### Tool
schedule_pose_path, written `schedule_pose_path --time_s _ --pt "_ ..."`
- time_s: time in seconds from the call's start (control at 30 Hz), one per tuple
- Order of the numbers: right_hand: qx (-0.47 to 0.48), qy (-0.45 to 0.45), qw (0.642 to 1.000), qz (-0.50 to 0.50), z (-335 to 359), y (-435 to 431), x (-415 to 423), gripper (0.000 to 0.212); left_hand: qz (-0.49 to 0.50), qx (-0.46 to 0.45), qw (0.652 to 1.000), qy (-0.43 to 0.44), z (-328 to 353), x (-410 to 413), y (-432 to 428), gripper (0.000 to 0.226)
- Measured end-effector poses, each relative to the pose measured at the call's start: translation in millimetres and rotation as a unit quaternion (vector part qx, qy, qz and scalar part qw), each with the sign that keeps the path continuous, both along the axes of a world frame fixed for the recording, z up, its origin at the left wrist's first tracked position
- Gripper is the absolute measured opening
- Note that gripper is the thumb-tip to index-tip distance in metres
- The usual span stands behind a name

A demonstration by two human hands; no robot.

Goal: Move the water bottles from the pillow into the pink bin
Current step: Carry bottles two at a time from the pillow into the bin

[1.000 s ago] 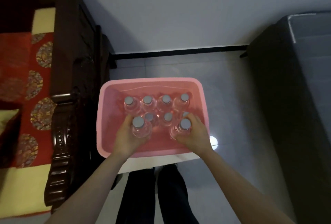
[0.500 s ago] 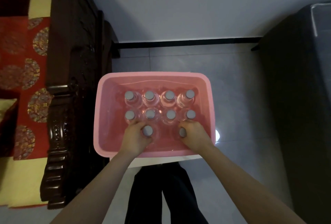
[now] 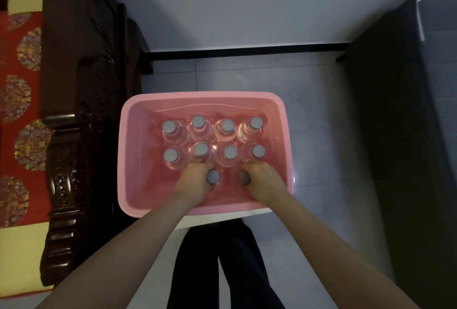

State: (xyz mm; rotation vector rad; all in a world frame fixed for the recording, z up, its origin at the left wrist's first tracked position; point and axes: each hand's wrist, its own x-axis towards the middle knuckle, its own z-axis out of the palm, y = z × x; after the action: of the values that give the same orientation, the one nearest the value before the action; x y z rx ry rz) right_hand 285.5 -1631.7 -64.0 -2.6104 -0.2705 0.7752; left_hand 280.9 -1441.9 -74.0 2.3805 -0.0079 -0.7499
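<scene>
A pink bin (image 3: 128,160) stands on a white support on the floor in front of me. Several clear water bottles with grey caps stand upright in two rows at its far side, such as one bottle (image 3: 170,128) at the back left. My left hand (image 3: 195,180) is wrapped around a bottle (image 3: 213,176) low inside the bin, just behind the second row. My right hand (image 3: 262,180) grips another bottle (image 3: 244,177) beside it. Both held bottles stand upright, their bodies mostly hidden by my fingers. No pillow shows clearly.
A dark carved wooden bed frame (image 3: 66,135) rises at the left, with red patterned bedding (image 3: 19,110) beyond it. A dark piece of furniture (image 3: 400,135) fills the right side. Grey tiled floor (image 3: 321,110) lies between them, and my dark trouser legs (image 3: 217,271) are below the bin.
Both hands have lowered their bottles from above the bin down into it, behind the second row. The view has shifted a little.
</scene>
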Motion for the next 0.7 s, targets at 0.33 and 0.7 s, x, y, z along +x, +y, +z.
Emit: schedule_pose_path --time_s 0.33,0.7 --pt "0.017 0.001 0.999 -0.043 10 -5 -8 0.037 0.045 -0.044 0.998 0.022 12 -5 4 0.027" --pt "0.024 0.018 0.997 -0.077 12 -5 -5 0.024 0.049 -0.054 0.997 0.007 10 -7 -6 0.029"
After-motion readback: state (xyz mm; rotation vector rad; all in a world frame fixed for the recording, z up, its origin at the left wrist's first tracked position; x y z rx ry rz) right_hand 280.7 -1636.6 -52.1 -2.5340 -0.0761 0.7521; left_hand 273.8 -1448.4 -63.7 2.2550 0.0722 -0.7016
